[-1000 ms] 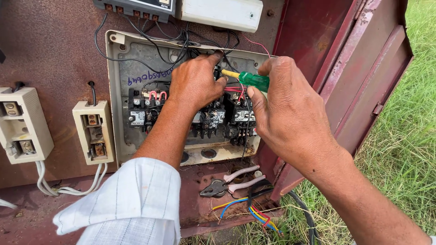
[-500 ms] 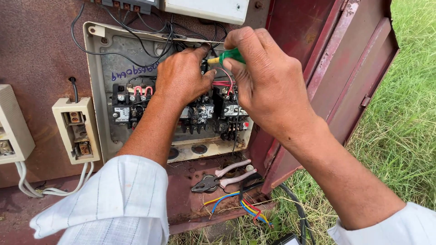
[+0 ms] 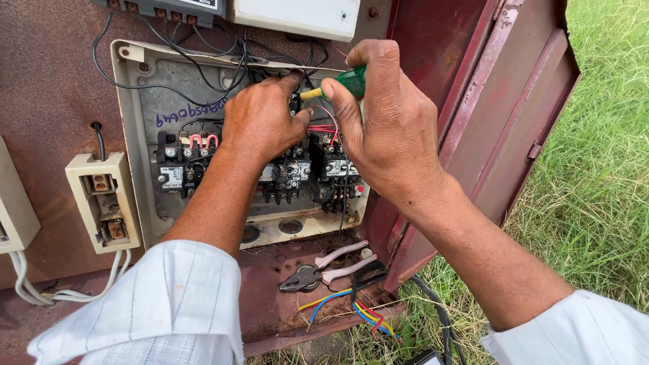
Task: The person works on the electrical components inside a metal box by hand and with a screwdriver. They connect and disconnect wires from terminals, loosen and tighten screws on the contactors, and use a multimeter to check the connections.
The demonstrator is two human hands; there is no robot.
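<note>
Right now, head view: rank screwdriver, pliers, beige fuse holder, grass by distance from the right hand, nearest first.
1. Green-handled screwdriver: held in the right hand, at the top of the open panel.
2. Pliers: lying on the cabinet floor, below the hand.
3. Grass: off to the right, past the open door.
4. Beige fuse holder: on the back wall, far left.

Both arms come up from the bottom of the frame, each with a white sleeve pushed back to about the elbow. The left hand point(image 3: 260, 122) is in the upper middle, back facing up, fingers curled and pointing away. The right hand point(image 3: 389, 128) is just to its right, thumb and fingers pinched tight together, wrist bent, its forearm slanting down to the lower right corner
</note>
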